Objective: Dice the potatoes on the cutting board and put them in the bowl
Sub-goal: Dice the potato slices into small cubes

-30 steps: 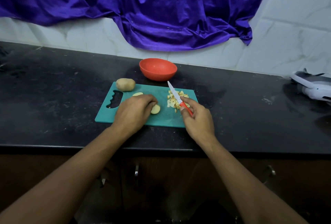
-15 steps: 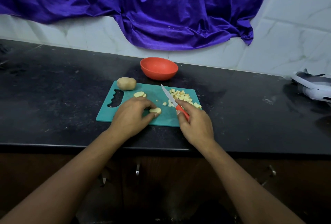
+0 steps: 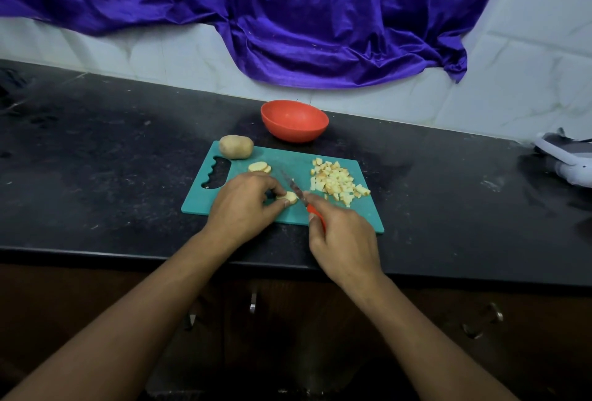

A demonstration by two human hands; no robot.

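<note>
Lying on the dark tabletop, the teal cutting board is carrying a whole potato at its far left corner, right at the board's edge. Judged from its rounded shape, the potato is risking a roll onto the tabletop if the board is jolted. Just to its right, the left hand is pinning a potato slice against the board, its fingers curling over the slice and pinching it, while two spare slices are lying apart behind the hand. The knife, its blade blurred, is angling across the slice's right edge and sitting very near the left fingertips. The chief hazard is therefore a nick, likely if the small, wet slice is slipping or the fingertips are not tucking back. Beyond the board, the red bowl is standing apart from the cutting, and its contents cannot be told from this angle. The right hand is gripping the knife's red handle, with its fingers wrapping closed around it. Further right, the diced pile is spreading toward the board's right edge, so cubes are liable to spill onto the tabletop during transfer to the bowl. At far right a white device is lying on the tabletop. No brand, label or legible writing is showing on anything.
</note>
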